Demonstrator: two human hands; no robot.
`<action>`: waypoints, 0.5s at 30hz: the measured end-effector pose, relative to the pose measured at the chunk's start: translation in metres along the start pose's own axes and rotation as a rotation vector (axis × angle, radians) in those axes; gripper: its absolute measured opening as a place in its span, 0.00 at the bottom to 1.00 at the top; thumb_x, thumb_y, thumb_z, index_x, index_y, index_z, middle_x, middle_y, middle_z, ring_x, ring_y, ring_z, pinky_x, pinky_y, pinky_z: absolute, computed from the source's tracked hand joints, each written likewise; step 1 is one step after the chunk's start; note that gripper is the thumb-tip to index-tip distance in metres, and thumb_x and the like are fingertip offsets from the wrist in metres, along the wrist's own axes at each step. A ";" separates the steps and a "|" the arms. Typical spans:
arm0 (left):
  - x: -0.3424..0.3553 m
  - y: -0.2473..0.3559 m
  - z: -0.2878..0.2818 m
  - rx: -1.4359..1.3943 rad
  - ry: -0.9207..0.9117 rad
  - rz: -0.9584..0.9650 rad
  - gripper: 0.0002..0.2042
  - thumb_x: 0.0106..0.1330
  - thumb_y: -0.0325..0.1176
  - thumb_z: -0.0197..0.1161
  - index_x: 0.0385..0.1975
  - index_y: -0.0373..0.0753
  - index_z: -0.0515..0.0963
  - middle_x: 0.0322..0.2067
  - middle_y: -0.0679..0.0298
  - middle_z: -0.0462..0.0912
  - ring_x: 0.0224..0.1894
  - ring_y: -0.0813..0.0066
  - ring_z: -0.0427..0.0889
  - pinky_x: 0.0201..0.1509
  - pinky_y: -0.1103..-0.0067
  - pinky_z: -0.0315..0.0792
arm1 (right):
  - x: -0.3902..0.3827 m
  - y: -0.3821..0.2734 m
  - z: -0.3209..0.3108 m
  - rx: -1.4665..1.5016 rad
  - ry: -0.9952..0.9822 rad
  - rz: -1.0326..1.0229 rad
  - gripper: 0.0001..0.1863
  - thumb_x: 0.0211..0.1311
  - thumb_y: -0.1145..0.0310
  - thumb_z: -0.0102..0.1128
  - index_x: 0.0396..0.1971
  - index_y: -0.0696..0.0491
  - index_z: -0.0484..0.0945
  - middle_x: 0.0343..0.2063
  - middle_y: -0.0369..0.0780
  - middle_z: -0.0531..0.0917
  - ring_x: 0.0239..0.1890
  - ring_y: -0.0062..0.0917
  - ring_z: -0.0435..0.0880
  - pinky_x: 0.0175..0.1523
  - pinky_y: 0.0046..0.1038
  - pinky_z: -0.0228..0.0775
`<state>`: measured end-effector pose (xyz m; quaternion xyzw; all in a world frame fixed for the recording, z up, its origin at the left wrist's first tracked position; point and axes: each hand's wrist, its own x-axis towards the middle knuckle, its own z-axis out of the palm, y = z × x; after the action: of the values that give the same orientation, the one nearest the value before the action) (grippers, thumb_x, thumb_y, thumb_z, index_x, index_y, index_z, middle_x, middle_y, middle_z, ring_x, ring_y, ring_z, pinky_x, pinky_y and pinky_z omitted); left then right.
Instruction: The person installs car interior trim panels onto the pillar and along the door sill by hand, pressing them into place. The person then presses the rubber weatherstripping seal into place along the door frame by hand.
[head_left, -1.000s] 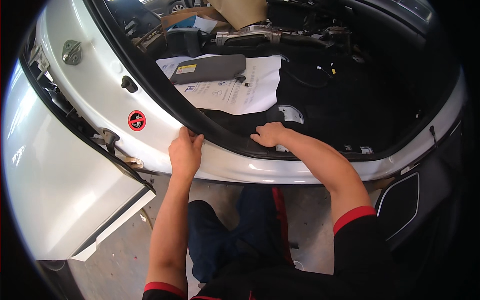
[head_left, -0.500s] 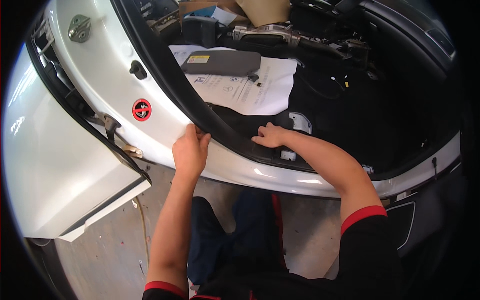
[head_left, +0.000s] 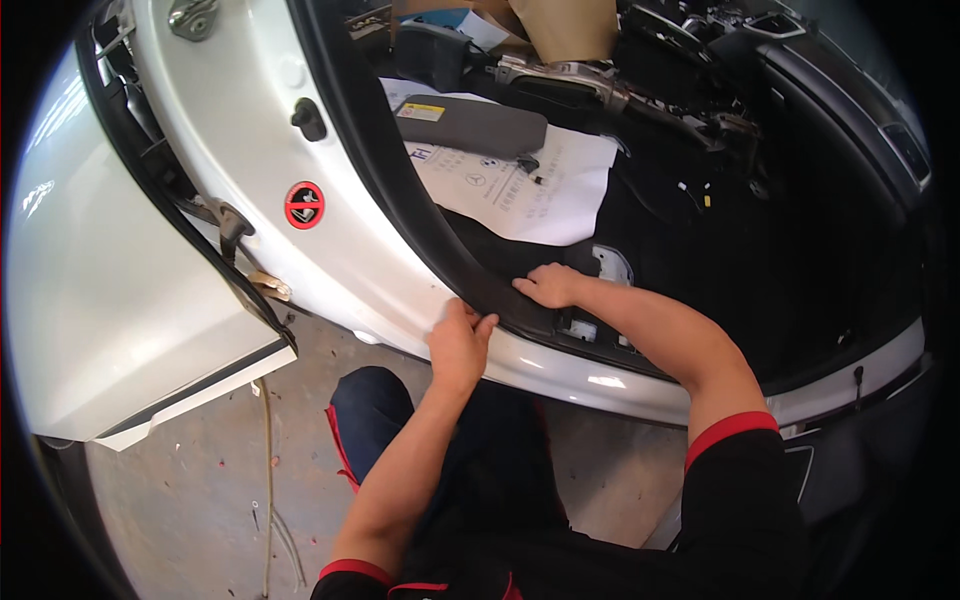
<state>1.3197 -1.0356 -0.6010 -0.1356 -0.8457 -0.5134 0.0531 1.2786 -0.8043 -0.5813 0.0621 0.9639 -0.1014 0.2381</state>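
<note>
Left hand (head_left: 462, 345): fingers bent, thumb close to the forefinger, fingertips at the outer edge of the black door seal, where it meets white bodywork; whether the seal's lip is pinched cannot be told.
Right hand (head_left: 550, 287): palm down, fingers curled loosely over the inner side of the same seal, a short way to the right of the left hand; the fingertips' undersides are hidden, so a firm hold cannot be told.
Black door seal (head_left: 397, 195): runs down the white pillar (head_left: 345, 240), bends at the lower corner by both hands, then follows the white sill (head_left: 540, 368) to the right.
Pillar: carries a round red-and-black sticker (head_left: 304, 205), a dark rubber stop (head_left: 308, 120) and, near the top, a metal striker (head_left: 192, 15).
Cabin floor: black carpet (head_left: 700, 270); a white printed paper sheet (head_left: 565, 200) lies on it, with a dark grey sun visor (head_left: 480, 125) on top.
Beyond the visor: a metal frame (head_left: 560, 75) and brown paper (head_left: 570, 30).
Left side: a white body panel (head_left: 140, 260).
Ground: grey concrete (head_left: 190, 500) with a thin hose (head_left: 267, 480).
Wearer: black sleeves (head_left: 745, 490) with red cuffs, dark blue trousers (head_left: 372, 400).
</note>
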 end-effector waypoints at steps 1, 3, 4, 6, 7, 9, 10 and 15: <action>0.001 0.001 -0.002 0.024 -0.008 0.004 0.14 0.60 0.34 0.72 0.34 0.33 0.74 0.24 0.55 0.85 0.27 0.54 0.85 0.34 0.66 0.76 | 0.001 -0.003 0.002 -0.008 0.018 0.016 0.38 0.70 0.38 0.35 0.44 0.56 0.85 0.50 0.55 0.82 0.55 0.47 0.80 0.61 0.43 0.71; 0.000 0.002 0.000 0.054 -0.005 -0.002 0.15 0.58 0.35 0.73 0.34 0.34 0.74 0.24 0.55 0.85 0.28 0.52 0.85 0.35 0.64 0.76 | 0.005 -0.005 -0.001 -0.026 -0.031 0.052 0.39 0.70 0.38 0.34 0.44 0.58 0.85 0.49 0.55 0.82 0.55 0.48 0.80 0.61 0.43 0.71; 0.000 0.003 0.000 0.048 0.003 -0.005 0.15 0.58 0.35 0.73 0.34 0.34 0.74 0.24 0.55 0.85 0.28 0.52 0.85 0.35 0.64 0.76 | 0.009 -0.005 -0.003 -0.035 -0.083 0.090 0.39 0.70 0.38 0.33 0.43 0.59 0.85 0.48 0.56 0.82 0.54 0.49 0.80 0.60 0.43 0.71; 0.000 0.003 0.000 0.002 -0.018 -0.032 0.16 0.57 0.35 0.74 0.34 0.34 0.74 0.23 0.55 0.85 0.27 0.52 0.85 0.34 0.64 0.76 | 0.007 -0.006 -0.008 -0.049 -0.110 0.094 0.41 0.71 0.38 0.31 0.41 0.61 0.85 0.44 0.57 0.83 0.52 0.50 0.81 0.59 0.43 0.72; 0.000 0.003 0.000 0.009 -0.022 -0.037 0.17 0.56 0.37 0.75 0.33 0.34 0.73 0.23 0.55 0.85 0.27 0.53 0.85 0.33 0.64 0.76 | 0.007 -0.003 -0.008 -0.105 -0.078 0.051 0.41 0.71 0.38 0.31 0.41 0.60 0.85 0.43 0.56 0.84 0.51 0.50 0.82 0.58 0.44 0.73; 0.000 0.002 0.002 0.011 -0.006 -0.048 0.17 0.56 0.37 0.75 0.33 0.34 0.73 0.23 0.56 0.84 0.27 0.53 0.85 0.33 0.64 0.76 | 0.005 -0.002 -0.010 -0.169 -0.049 -0.008 0.40 0.72 0.39 0.30 0.40 0.60 0.85 0.41 0.56 0.84 0.49 0.51 0.82 0.57 0.45 0.73; -0.001 0.002 0.003 0.018 0.005 -0.047 0.18 0.56 0.38 0.75 0.33 0.35 0.73 0.22 0.56 0.84 0.26 0.54 0.84 0.32 0.64 0.76 | 0.007 -0.002 -0.012 -0.174 -0.061 -0.012 0.40 0.72 0.39 0.30 0.40 0.60 0.85 0.41 0.56 0.84 0.49 0.51 0.82 0.57 0.45 0.73; 0.000 0.005 0.008 0.085 0.032 -0.067 0.19 0.55 0.40 0.76 0.33 0.37 0.72 0.22 0.59 0.84 0.26 0.56 0.84 0.30 0.65 0.75 | 0.012 -0.010 -0.028 -0.250 -0.125 -0.038 0.38 0.74 0.42 0.32 0.36 0.60 0.85 0.39 0.56 0.84 0.48 0.51 0.82 0.56 0.46 0.74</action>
<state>1.3214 -1.0263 -0.5999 -0.0967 -0.8698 -0.4808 0.0551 1.2539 -0.8071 -0.5613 0.0070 0.9533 0.0115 0.3018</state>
